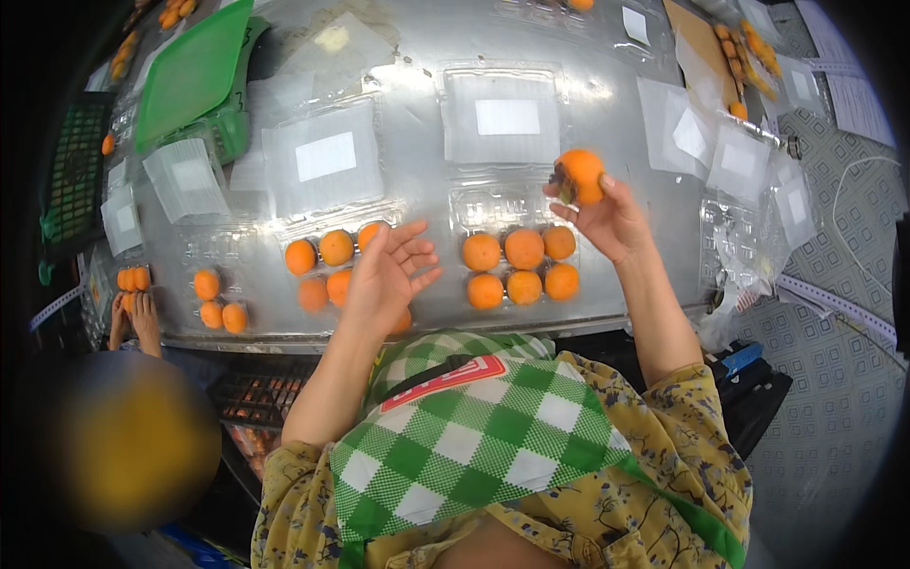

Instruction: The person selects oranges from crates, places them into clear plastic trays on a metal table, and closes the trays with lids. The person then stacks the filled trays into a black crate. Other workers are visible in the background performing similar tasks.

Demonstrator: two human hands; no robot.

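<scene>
My right hand [611, 217] holds up a persimmon [581, 174], its dark calyx turned to the left. Fingers spread, my left hand [391, 274] hovers with nothing in it over a clear plastic tray of persimmons [336, 247], hiding some of them. To the right of that hand, two rows of persimmons [525, 249] sit in the bottom of another clear clamshell container [490, 206]. Its raised lid [455, 75] lies away from me, with a translucent foam sheet [498, 146] bearing a white label [507, 117].
A co-worker's hands [138, 316] touch persimmons at the left. Green plastic trays [192, 78] stand at the back left of the metal table [419, 135]. Foam sheets [739, 160] and clear containers lie to the right. A dark crate [263, 384] sits below the table edge.
</scene>
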